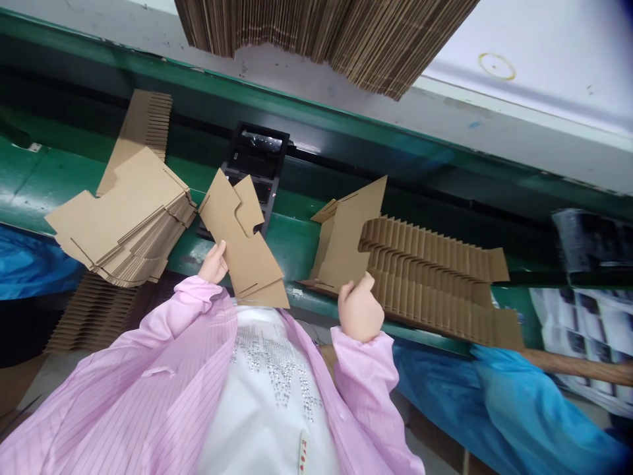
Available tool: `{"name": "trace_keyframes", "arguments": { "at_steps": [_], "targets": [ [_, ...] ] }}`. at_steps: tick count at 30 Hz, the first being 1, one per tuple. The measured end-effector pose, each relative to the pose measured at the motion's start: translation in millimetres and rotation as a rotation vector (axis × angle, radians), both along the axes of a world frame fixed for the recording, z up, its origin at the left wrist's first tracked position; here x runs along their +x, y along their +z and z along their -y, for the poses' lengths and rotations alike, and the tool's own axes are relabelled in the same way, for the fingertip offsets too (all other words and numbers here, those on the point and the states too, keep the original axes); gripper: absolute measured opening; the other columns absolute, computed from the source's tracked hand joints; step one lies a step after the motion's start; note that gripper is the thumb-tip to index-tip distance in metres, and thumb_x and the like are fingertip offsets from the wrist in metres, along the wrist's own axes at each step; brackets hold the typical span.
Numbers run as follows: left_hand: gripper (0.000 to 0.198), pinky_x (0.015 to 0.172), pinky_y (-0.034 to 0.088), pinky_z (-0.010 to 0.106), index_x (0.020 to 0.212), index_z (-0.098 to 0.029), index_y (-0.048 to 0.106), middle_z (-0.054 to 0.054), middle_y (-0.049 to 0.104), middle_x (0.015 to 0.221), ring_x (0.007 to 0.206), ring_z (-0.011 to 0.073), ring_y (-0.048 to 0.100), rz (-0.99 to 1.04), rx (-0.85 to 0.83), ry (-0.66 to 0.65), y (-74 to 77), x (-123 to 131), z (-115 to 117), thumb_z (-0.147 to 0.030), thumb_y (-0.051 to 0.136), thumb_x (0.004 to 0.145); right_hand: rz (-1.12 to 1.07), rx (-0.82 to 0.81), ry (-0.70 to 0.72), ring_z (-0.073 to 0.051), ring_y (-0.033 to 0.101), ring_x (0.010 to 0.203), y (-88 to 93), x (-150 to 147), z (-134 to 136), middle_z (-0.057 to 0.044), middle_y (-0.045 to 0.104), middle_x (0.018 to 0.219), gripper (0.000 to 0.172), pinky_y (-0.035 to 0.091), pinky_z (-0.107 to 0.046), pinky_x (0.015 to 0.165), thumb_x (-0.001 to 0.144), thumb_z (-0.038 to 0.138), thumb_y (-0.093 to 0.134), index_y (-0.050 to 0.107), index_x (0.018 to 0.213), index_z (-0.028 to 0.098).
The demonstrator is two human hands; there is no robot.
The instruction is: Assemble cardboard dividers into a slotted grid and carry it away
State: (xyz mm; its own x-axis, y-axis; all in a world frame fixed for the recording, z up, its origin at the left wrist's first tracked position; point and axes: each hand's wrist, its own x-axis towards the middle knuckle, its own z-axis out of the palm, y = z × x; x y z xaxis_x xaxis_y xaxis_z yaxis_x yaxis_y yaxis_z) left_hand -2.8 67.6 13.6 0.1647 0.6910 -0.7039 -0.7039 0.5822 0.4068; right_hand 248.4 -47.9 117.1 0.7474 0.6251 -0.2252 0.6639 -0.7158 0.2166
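My left hand (214, 264) pinches the edge of a brown cardboard piece (242, 244) with notches cut in it. This piece is folded double and held up in front of my chest. At my right, my right hand (361, 307) is closed at the lower edge of another cardboard piece (346, 237), which stands tilted at the end of a row of upright cardboard pieces (430, 277). Its fingertips grip that piece's corner. Left of my left hand lies a fanned stack of cardboard pieces (128, 204).
A black tray (254, 155) with dark items stands behind the held piece on the green bench (291, 247). Flat cardboard bundles (321, 33) sit on the upper ledge. Co-workers' blue sleeves (529, 396) show at both sides; plastic-wrapped items (578, 323) lie far right.
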Motion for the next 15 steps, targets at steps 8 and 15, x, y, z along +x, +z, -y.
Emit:
{"name": "trace_keyframes", "arguments": {
  "at_steps": [8,15],
  "targets": [
    [0.021,0.108,0.039,0.039,0.107,-0.005,0.053,0.012,0.065,0.1,0.105,0.0184,0.061,0.026,0.01,-0.004,-0.9,1.1,1.3,-0.018,0.041,0.097,-0.043,0.018,-0.014,-0.008,0.012,0.056,-1.6,-7.7,-6.3,-0.006,0.051,0.077,0.053,0.013,-0.023,0.058,0.096,0.034,0.022,0.031,0.144,0.015],
    [0.019,0.107,0.04,0.04,0.106,-0.005,0.053,0.014,0.063,0.108,0.112,0.0202,0.058,0.03,0.001,-0.003,-0.9,-0.9,2.1,-0.017,0.041,0.096,-0.048,-0.055,-0.03,-0.021,0.058,0.081,1.0,-11.4,-2.3,-0.01,0.059,0.089,0.054,0.017,-0.024,0.057,0.097,0.034,0.016,0.027,0.146,0.014]
  ]
}}
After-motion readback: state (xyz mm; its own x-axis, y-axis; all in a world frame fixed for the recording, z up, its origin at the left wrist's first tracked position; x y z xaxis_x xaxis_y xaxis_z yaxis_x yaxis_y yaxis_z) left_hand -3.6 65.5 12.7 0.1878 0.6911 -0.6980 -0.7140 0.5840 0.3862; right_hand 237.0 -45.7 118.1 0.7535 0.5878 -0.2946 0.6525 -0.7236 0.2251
